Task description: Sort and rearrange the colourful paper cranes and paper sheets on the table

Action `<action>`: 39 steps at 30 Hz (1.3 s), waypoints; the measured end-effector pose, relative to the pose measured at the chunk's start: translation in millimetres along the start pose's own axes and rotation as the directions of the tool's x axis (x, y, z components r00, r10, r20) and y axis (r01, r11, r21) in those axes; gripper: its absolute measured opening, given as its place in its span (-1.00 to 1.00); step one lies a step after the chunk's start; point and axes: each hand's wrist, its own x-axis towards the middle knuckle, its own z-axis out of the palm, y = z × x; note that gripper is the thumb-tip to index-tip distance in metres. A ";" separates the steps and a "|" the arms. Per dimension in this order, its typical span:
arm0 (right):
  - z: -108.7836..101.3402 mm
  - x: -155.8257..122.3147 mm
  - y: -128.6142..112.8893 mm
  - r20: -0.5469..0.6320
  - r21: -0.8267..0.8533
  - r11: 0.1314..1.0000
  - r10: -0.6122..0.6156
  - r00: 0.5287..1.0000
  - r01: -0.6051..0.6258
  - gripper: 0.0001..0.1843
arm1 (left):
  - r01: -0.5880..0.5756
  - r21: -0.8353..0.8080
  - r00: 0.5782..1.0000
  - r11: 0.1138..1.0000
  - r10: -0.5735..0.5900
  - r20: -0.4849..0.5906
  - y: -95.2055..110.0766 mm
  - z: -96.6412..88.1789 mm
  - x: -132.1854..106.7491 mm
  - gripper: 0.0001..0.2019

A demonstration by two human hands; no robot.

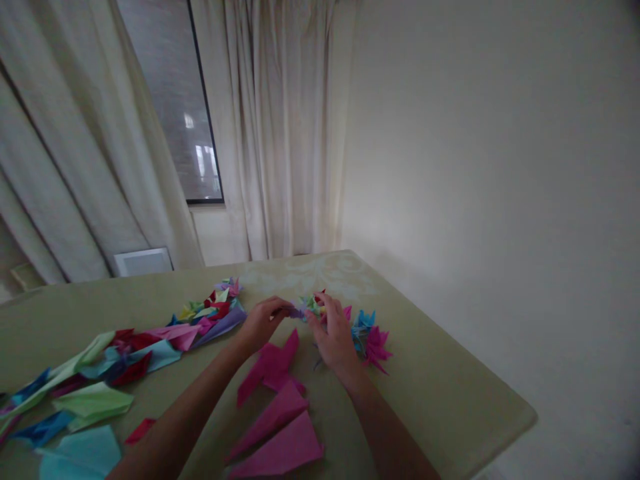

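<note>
A small purple folded-paper piece is held between my hands above the far part of the table. My left hand pinches its left end. My right hand is curved round the other end, its thumb against the paper and its fingers partly hiding the grip. Just behind the right fingers lie green and red folded papers. To the right of that hand are a blue paper flower and a magenta paper flower. Magenta folded paper rests between my forearms.
Two magenta paper planes lie nearest me on the table. A long row of colourful folded papers spreads along the left, with a pale green one and a light blue one. Curtains and a wall stand behind the table.
</note>
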 end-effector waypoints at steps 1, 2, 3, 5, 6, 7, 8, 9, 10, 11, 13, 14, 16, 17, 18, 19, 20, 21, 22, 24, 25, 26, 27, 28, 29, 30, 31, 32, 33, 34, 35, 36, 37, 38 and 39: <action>-2.1 1.4 1.0 0.052 0.034 0.999 0.007 0.999 -0.009 -0.65 | -0.069 -0.096 0.998 0.993 0.068 -0.011 10.9 0.0 -6.5 -0.77; -4.2 2.7 2.0 0.117 0.060 0.998 0.015 0.993 -0.022 -0.72 | -0.130 -0.190 0.991 0.973 0.126 -0.032 21.2 0.0 -12.8 -0.78; -6.1 4.0 3.0 0.182 0.080 0.996 0.018 0.983 -0.033 -0.79 | -0.176 -0.269 0.984 0.947 0.167 -0.058 30.5 0.0 -18.6 -0.78; -8.7 6.2 4.6 0.270 0.114 0.993 0.008 0.963 -0.040 -0.80 | -0.206 -0.355 0.978 0.912 0.184 -0.094 43.8 -0.3 -27.5 -0.78; -9.4 7.0 5.2 0.281 0.135 0.990 0.001 0.960 -0.041 -0.79 | -0.199 -0.380 0.980 0.903 0.171 -0.106 47.4 -0.6 -30.4 -0.79; -9.8 7.5 5.5 0.274 0.159 0.986 0.001 0.962 -0.046 -0.81 | -0.185 -0.403 0.982 0.896 0.151 -0.116 49.0 -1.3 -32.6 -0.80; -9.8 7.8 5.7 0.260 0.184 0.981 0.011 0.966 -0.061 -0.83 | -0.167 -0.421 0.984 0.891 0.125 -0.127 49.0 -2.2 -34.1 -0.81; -9.6 7.8 5.6 0.249 0.207 0.975 0.027 0.968 -0.081 -0.83 | -0.146 -0.436 0.986 0.888 0.095 -0.138 47.9 -3.3 -35.3 -0.83; -9.0 7.6 5.3 0.240 0.228 0.968 0.046 0.970 -0.102 -0.83 | -0.124 -0.445 0.987 0.887 0.063 -0.150 46.2 -4.7 -36.4 -0.85; -8.2 7.1 4.9 0.240 0.244 0.962 0.063 0.969 -0.123 -0.81 | -0.105 -0.449 0.986 0.887 0.033 -0.163 44.5 -6.0 -37.5 -0.87; -5.8 5.6 3.7 0.265 0.263 0.953 0.080 0.961 -0.152 -0.76 | -0.088 -0.447 0.982 0.890 0.003 -0.188 42.2 -8.0 -39.7 -0.88; -4.4 4.8 3.0 0.285 0.272 0.949 0.078 0.955 -0.159 -0.74 | -0.093 -0.442 0.980 0.892 0.002 -0.201 41.5 -8.2 -40.8 -0.89; -1.8 3.8 2.1 0.323 0.295 0.941 0.063 0.944 -0.164 -0.70 | -0.119 -0.424 0.976 0.898 0.027 -0.217 39.2 -6.5 -42.8 -0.88; -1.3 3.7 2.0 0.329 0.305 0.938 0.058 0.942 -0.165 -0.69 | -0.128 -0.414 0.975 0.901 0.038 -0.218 36.6 -4.9 -43.7 -0.87; -1.5 4.2 2.3 0.322 0.309 0.937 0.058 0.945 -0.162 -0.69 | -0.120 -0.395 0.977 0.911 0.038 -0.210 32.4 -3.1 -44.6 -0.86; -3.0 5.3 2.9 0.302 0.305 0.940 0.059 0.951 -0.155 -0.69 | -0.086 -0.346 0.981 0.934 0.019 -0.194 26.4 -1.4 -45.8 -0.84; -5.8 7.1 4.1 0.267 0.295 0.945 0.062 0.962 -0.142 -0.69 | -0.029 -0.267 0.984 0.963 -0.019 -0.175 18.7 -0.4 -47.4 -0.81; -10.1 9.4 5.7 0.218 0.279 0.952 0.064 0.974 -0.124 -0.70 | 0.044 -0.166 0.984 0.985 -0.072 -0.166 9.4 -0.3 -49.6 -0.78; -15.9 12.2 7.8 0.160 0.258 0.961 0.062 0.985 -0.103 -0.70 | 0.120 -0.058 0.977 0.991 -0.128 -0.169 -1.0 -1.3 -52.7 -0.75; -30.6 18.3 13.3 0.023 0.194 0.980 0.051 0.998 -0.054 -0.72 | 0.250 0.111 0.952 0.962 -0.223 -0.212 -22.7 -5.8 -61.6 -0.69; -38.6 21.1 16.6 -0.049 0.150 0.988 0.043 0.998 -0.036 -0.73 | 0.296 0.147 0.936 0.944 -0.257 -0.239 -32.9 -8.8 -67.1 -0.66; -46.2 23.6 20.0 -0.116 0.099 0.995 0.035 0.993 -0.024 -0.74 | 0.343 0.175 0.921 0.923 -0.293 -0.258 -41.8 -11.9 -73.0 -0.62; -52.9 25.6 23.4 -0.172 0.046 0.999 0.026 0.985 -0.019 -0.74 | 0.393 0.226 0.905 0.891 -0.332 -0.265 -49.2 -14.6 -78.9 -0.58; -58.5 27.0 26.5 -0.217 -0.004 1.000 0.020 0.976 -0.021 -0.74 | 0.439 0.296 0.891 0.848 -0.370 -0.261 -54.8 -16.8 -84.2 -0.55; -62.7 27.9 29.3 -0.253 -0.047 0.999 0.014 0.967 -0.027 -0.73 | 0.469 0.379 0.882 0.797 -0.401 -0.248 -58.8 -18.5 -88.7 -0.52; -65.4 28.3 31.5 -0.280 -0.086 0.996 0.007 0.960 -0.032 -0.72 | 0.480 0.468 0.877 0.742 -0.423 -0.227 -61.1 -19.9 -92.1 -0.51; -67.0 28.4 33.1 -0.303 -0.122 0.992 -0.003 0.953 -0.036 -0.71 | 0.473 0.547 0.876 0.691 -0.437 -0.205 -62.0 -21.0 -94.4 -0.52; -67.5 28.2 34.2 -0.321 -0.152 0.988 -0.013 0.947 -0.038 -0.71 | 0.456 0.604 0.878 0.654 -0.441 -0.185 -62.0 -22.0 -95.7 -0.55; -67.4 27.9 34.6 -0.333 -0.178 0.983 -0.025 0.943 -0.036 -0.70 | 0.437 0.633 0.883 0.639 -0.438 -0.168 -61.2 -23.0 -96.1 -0.58; -66.8 27.6 34.6 -0.340 -0.201 0.979 -0.040 0.940 -0.032 -0.69 | 0.422 0.648 0.887 0.634 -0.436 -0.152 -60.1 -24.1 -96.0 -0.61; -66.0 27.3 34.0 -0.342 -0.218 0.976 -0.053 0.938 -0.024 -0.69 | 0.411 0.653 0.890 0.636 -0.434 -0.137 -59.0 -25.3 -95.5 -0.63; -65.0 27.0 33.0 -0.340 -0.227 0.974 -0.064 0.938 -0.016 -0.70 | 0.403 0.649 0.894 0.645 -0.431 -0.126 -58.0 -26.4 -95.0 -0.64; -63.8 26.8 31.5 -0.339 -0.225 0.974 -0.071 0.938 -0.008 -0.71 | 0.396 0.633 0.900 0.665 -0.419 -0.122 -57.0 -27.6 -94.3 -0.65; -62.3 26.4 29.2 -0.339 -0.213 0.977 -0.076 0.938 0.002 -0.72 | 0.388 0.611 0.908 0.690 -0.400 -0.125 -56.0 -28.7 -93.7 -0.68; -60.2 25.7 26.2 -0.338 -0.191 0.982 -0.077 0.938 0.011 -0.73 | 0.380 0.587 0.916 0.714 -0.378 -0.133 -54.6 -29.7 -93.1 -0.71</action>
